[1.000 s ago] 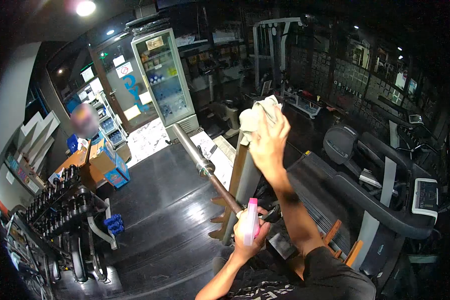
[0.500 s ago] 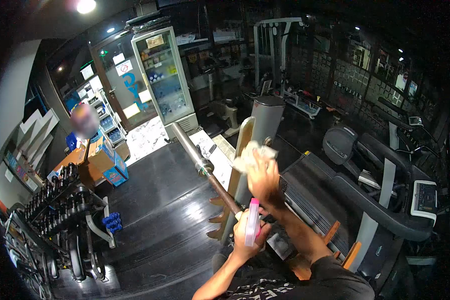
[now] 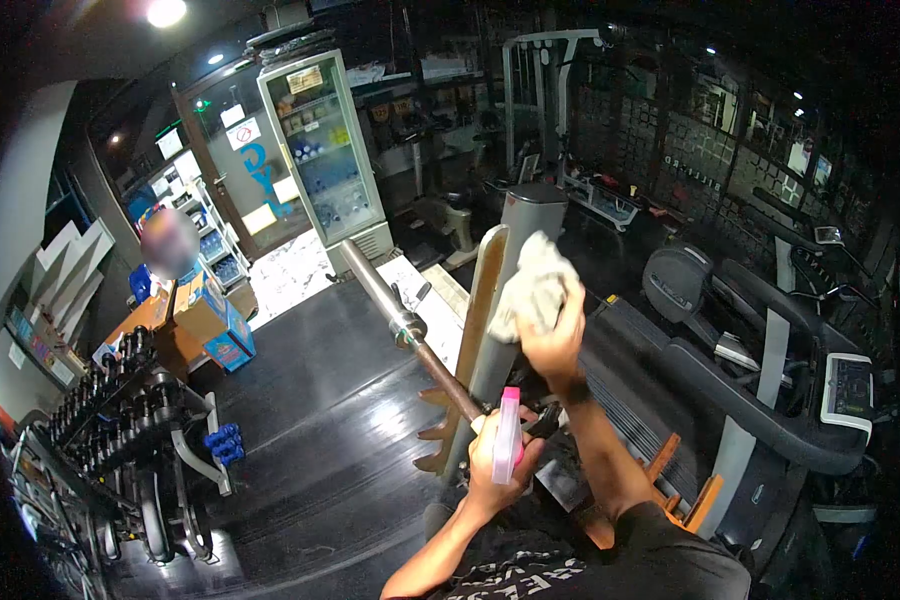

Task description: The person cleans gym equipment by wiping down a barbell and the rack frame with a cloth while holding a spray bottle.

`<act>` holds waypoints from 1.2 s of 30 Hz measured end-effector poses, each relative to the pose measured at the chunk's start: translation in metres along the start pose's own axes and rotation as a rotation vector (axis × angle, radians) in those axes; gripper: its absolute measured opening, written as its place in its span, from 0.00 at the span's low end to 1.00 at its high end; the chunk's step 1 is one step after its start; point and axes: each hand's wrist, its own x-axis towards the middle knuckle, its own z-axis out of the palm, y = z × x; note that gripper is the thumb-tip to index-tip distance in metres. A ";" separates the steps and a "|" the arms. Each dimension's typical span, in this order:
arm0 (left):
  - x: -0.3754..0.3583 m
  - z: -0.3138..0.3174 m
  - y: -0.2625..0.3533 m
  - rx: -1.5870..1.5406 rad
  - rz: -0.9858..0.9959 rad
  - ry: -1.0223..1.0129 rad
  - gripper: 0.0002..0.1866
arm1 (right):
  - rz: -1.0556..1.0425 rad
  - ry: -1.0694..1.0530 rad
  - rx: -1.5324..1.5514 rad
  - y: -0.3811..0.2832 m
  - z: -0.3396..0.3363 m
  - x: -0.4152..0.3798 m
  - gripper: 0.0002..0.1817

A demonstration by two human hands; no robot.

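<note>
The right hand (image 3: pixel 555 345) has moved up along the upright (image 3: pixel 483 290) in the last half second, bringing the cloth (image 3: pixel 535 290) to a higher stretch beside its right edge, just below the top end. Its fingers are curled firmly into the cloth; whether the cloth presses on the upright, I cannot tell. The left hand (image 3: pixel 490 470) stays lower, fingers wrapped around the bottle (image 3: pixel 507 440), beside the bar (image 3: pixel 445 375).
</note>
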 end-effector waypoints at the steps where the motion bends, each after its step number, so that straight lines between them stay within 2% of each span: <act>1: -0.001 0.000 -0.001 0.001 0.000 0.001 0.20 | -0.073 -0.042 -0.088 -0.010 0.000 0.026 0.28; 3: -0.003 0.002 -0.004 -0.144 -0.056 0.014 0.20 | -0.162 -0.124 -0.303 -0.020 0.011 0.055 0.24; 6: -0.002 0.000 -0.002 -0.096 -0.067 -0.039 0.20 | -0.240 -0.135 -0.576 -0.015 0.032 0.041 0.20; 8: -0.002 0.000 -0.006 -0.124 -0.023 -0.018 0.20 | -0.256 -0.140 -0.578 -0.013 0.032 0.025 0.20; 10: -0.005 -0.002 -0.007 -0.154 0.004 0.002 0.20 | -0.219 -0.264 -0.527 -0.010 0.026 -0.005 0.22; 12: -0.005 -0.004 -0.005 -0.065 -0.037 -0.018 0.20 | -0.223 -0.381 -0.578 0.005 0.022 -0.050 0.17; 15: -0.002 -0.002 -0.001 -0.098 -0.036 -0.013 0.20 | -0.080 -0.466 -0.360 0.019 0.011 -0.116 0.13; 16: -0.002 -0.002 0.001 -0.101 -0.036 -0.017 0.20 | -0.089 -0.543 -0.143 0.022 0.004 -0.124 0.15; 18: 0.000 -0.006 0.005 -0.041 -0.011 -0.045 0.19 | -0.097 -0.609 0.078 0.027 -0.008 -0.127 0.18; 20: -0.003 -0.005 -0.002 -0.113 -0.045 -0.039 0.18 | -0.108 -0.592 0.171 0.012 -0.021 -0.096 0.23; 21: -0.005 -0.004 -0.005 -0.186 -0.081 -0.032 0.18 | -0.312 -0.479 0.003 0.031 -0.015 -0.097 0.25; 22: -0.004 -0.004 -0.004 -0.184 -0.080 -0.033 0.18 | -0.228 -0.314 -0.064 0.020 -0.007 -0.081 0.22; 23: -0.002 -0.005 -0.001 -0.163 -0.075 -0.044 0.18 | -0.285 -0.173 -0.115 0.013 -0.007 -0.059 0.22; 25: -0.001 -0.003 0.002 -0.152 -0.107 -0.049 0.18 | -0.174 -0.029 -0.367 -0.004 -0.005 -0.016 0.22; 26: 0.001 -0.003 0.004 -0.152 -0.108 -0.048 0.18 | -0.179 -0.039 -0.390 -0.012 -0.003 0.007 0.25; 28: 0.005 -0.003 0.007 -0.102 -0.063 -0.069 0.18 | -0.194 -0.100 -0.447 -0.007 0.014 0.034 0.20; 32: 0.006 -0.001 0.008 -0.139 -0.063 -0.046 0.19 | -0.208 -0.083 -0.502 0.009 0.029 0.014 0.25; 34: 0.004 -0.003 0.008 -0.128 -0.101 -0.048 0.19 | -0.287 -0.239 -0.597 0.007 0.019 -0.005 0.24; 35: 0.002 -0.002 0.007 -0.132 -0.107 -0.052 0.19 | -0.294 -0.293 -0.667 0.001 0.014 -0.016 0.10; 36: 0.000 -0.002 0.003 -0.120 -0.094 -0.049 0.19 | -0.263 -0.347 -0.598 0.003 0.013 -0.032 0.09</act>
